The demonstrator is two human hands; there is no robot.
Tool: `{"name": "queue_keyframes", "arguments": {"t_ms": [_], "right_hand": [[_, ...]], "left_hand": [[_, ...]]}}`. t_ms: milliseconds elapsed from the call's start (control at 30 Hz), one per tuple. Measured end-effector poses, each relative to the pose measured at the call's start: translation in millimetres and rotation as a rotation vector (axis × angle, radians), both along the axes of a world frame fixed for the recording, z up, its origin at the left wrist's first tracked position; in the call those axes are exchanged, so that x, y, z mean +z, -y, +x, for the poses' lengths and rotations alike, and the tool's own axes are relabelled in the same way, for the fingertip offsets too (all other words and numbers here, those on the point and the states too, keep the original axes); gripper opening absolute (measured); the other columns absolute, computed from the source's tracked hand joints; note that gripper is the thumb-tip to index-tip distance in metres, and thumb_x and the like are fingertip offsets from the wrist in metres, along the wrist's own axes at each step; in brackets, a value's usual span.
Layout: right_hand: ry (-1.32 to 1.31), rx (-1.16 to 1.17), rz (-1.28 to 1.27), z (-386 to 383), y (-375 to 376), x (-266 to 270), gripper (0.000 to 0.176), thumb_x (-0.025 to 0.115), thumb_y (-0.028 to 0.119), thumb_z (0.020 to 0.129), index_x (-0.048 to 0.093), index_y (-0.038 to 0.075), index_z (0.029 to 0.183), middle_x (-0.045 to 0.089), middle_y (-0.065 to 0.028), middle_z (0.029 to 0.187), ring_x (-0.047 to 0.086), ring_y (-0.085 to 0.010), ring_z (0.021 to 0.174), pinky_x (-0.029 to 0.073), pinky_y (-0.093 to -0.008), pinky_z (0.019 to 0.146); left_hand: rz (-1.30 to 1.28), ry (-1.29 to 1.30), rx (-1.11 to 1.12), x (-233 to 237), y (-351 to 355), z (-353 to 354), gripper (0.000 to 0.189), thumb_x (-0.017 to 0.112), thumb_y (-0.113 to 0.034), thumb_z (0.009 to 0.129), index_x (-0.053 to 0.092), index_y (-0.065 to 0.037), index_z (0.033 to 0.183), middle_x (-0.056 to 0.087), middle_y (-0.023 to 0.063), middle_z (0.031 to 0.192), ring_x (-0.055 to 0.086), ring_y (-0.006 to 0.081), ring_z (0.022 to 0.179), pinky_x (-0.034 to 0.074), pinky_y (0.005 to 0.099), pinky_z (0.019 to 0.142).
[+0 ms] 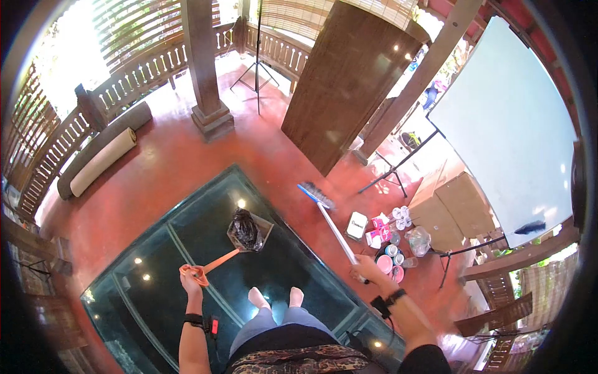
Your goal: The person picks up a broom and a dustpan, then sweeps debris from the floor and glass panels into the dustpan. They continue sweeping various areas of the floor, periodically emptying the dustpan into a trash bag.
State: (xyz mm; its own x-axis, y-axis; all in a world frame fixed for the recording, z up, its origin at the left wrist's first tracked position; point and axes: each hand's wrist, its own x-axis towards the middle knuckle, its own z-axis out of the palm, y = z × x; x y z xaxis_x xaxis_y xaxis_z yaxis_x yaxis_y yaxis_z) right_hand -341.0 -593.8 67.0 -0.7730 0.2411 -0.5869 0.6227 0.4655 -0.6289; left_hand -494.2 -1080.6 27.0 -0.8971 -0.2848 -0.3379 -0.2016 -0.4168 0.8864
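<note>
My left hand (pixel 192 282) is closed around the orange end of a long-handled dustpan (pixel 222 259). A crumpled black plastic bag (pixel 246 231) lies in its pan, above the dark glass floor panel (pixel 205 206). Held out to the right, a broom (pixel 337 232) has its pale handle wrapped by the fingers of my right hand (pixel 369 269). The broom's blue head with dark bristles (pixel 319 195) is over the red floor, just beyond the panel's edge. A gap separates broom head and dustpan.
Cans and pink tubs (pixel 387 258), a clear plastic bag (pixel 418 241) and a cardboard box (pixel 461 206) stand at right, beside a whiteboard (pixel 511 131) on a stand. A wooden pillar (pixel 203 62), a leaning wooden panel (pixel 349 81) and rolled mats (pixel 106 162) are farther off.
</note>
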Motion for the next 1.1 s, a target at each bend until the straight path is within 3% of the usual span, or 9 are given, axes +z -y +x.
{"name": "queue_keyframes", "arguments": {"t_ms": [167,267,300,400,633,733,800,967,1100], "right_hand": [[-0.039,0.101,0.441,6,-13,-79,0.026,0.045,0.009,0.069,0.047,-0.005,0.091,0.055,-0.0161,0.061,0.057,-0.0213,0.051,0.045,-0.0324,0.044],[0.141,-0.092,0.298,36,-2,-77,0.03,0.044,0.013,0.069,0.047,-0.003,0.094,0.054,-0.0262,0.085,0.057,-0.0347,0.068,0.047,-0.0391,0.06],[0.201,-0.186,0.114,40,9,-47,0.03,0.042,0.01,0.069,0.043,-0.006,0.095,0.054,-0.0253,0.078,0.058,-0.0319,0.06,0.047,-0.0383,0.05],[0.218,-0.223,0.006,68,26,-40,0.025,0.043,0.007,0.069,0.043,-0.008,0.09,0.053,-0.02,0.068,0.057,-0.026,0.05,0.045,-0.036,0.042],[0.343,-0.236,-0.371,76,75,51,0.023,0.05,0.005,0.071,0.044,-0.002,0.092,0.048,-0.007,0.06,0.046,-0.0136,0.041,0.037,-0.0246,0.033],[0.396,-0.372,-0.629,66,52,88,0.026,0.048,0.003,0.074,0.043,0.003,0.1,0.044,-0.003,0.056,0.042,-0.0096,0.039,0.033,-0.0211,0.031],[0.448,-0.444,-0.979,62,12,89,0.031,0.045,0.003,0.076,0.041,0.007,0.106,0.039,0.0002,0.054,0.039,-0.0061,0.039,0.03,-0.0187,0.03],[0.404,-0.415,-0.911,27,-29,136,0.028,0.045,0.007,0.077,0.042,0.002,0.104,0.039,0.0021,0.054,0.04,-0.0047,0.039,0.031,-0.0181,0.032],[0.2,-0.183,-0.59,-11,-14,94,0.014,0.049,0.007,0.073,0.048,0.0,0.084,0.046,-0.0007,0.055,0.043,-0.0071,0.04,0.035,-0.0209,0.036]], "left_hand": [[-0.064,0.034,0.003,1,-1,15,0.021,0.043,-0.006,0.063,0.038,-0.009,0.084,0.052,0.0105,0.069,0.052,0.0178,0.06,0.046,0.0274,0.053],[-0.092,0.012,-0.012,8,-1,19,0.019,0.044,-0.008,0.065,0.038,-0.009,0.083,0.052,0.0102,0.07,0.051,0.0179,0.057,0.045,0.0269,0.047],[-0.115,-0.004,-0.005,7,-1,23,0.019,0.044,-0.008,0.066,0.038,-0.009,0.084,0.052,0.0105,0.07,0.051,0.0181,0.056,0.044,0.0266,0.046],[-0.12,-0.006,-0.005,12,-1,29,0.016,0.042,-0.01,0.068,0.039,-0.008,0.084,0.052,0.0106,0.068,0.051,0.0177,0.055,0.043,0.026,0.045],[-0.177,-0.03,-0.057,13,15,46,0.014,0.039,-0.005,0.07,0.041,-0.005,0.084,0.051,0.0095,0.072,0.051,0.0152,0.063,0.044,0.0229,0.052],[-0.201,0.004,-0.045,23,11,54,0.015,0.039,-0.004,0.067,0.041,-0.004,0.082,0.051,0.0096,0.069,0.05,0.0153,0.061,0.042,0.0229,0.053],[-0.184,0.003,-0.012,27,10,60,0.016,0.038,-0.004,0.066,0.04,-0.004,0.081,0.051,0.01,0.067,0.05,0.0153,0.06,0.042,0.023,0.053],[-0.212,-0.023,0.059,33,17,83,0.015,0.037,-0.006,0.069,0.04,-0.005,0.083,0.053,0.0112,0.069,0.051,0.0164,0.059,0.042,0.0256,0.054],[-0.244,-0.002,0.144,32,27,118,0.013,0.036,-0.011,0.074,0.039,-0.006,0.085,0.053,0.0108,0.072,0.052,0.0174,0.062,0.043,0.0274,0.053]]}}
